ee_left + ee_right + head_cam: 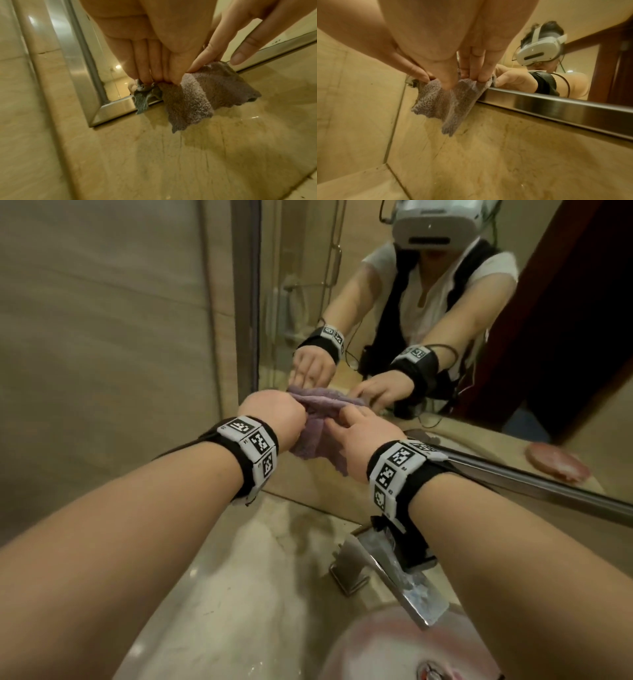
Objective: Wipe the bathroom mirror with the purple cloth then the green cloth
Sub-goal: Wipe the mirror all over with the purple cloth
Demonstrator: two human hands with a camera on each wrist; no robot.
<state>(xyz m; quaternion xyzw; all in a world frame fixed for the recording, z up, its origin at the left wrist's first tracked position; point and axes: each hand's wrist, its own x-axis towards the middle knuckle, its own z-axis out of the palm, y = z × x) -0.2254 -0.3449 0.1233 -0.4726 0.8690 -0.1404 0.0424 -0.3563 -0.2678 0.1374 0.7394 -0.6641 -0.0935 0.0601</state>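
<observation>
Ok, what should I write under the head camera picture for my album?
Both hands, left hand and right hand, hold a purple cloth at the bathroom mirror's bottom corner, above the tap.

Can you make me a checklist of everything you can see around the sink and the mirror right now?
Surface: beige stone counter, with pale smears.
Job's things: purple cloth held at the mirror bottom left corner; green cloth not seen.
Clutter: nothing seen.
Hands: left hand grips the cloth; right hand pinches it.
Cables: thin wires seen in the reflection.
Surroundings: metal tap, pinkish sink, tiled wall.
</observation>
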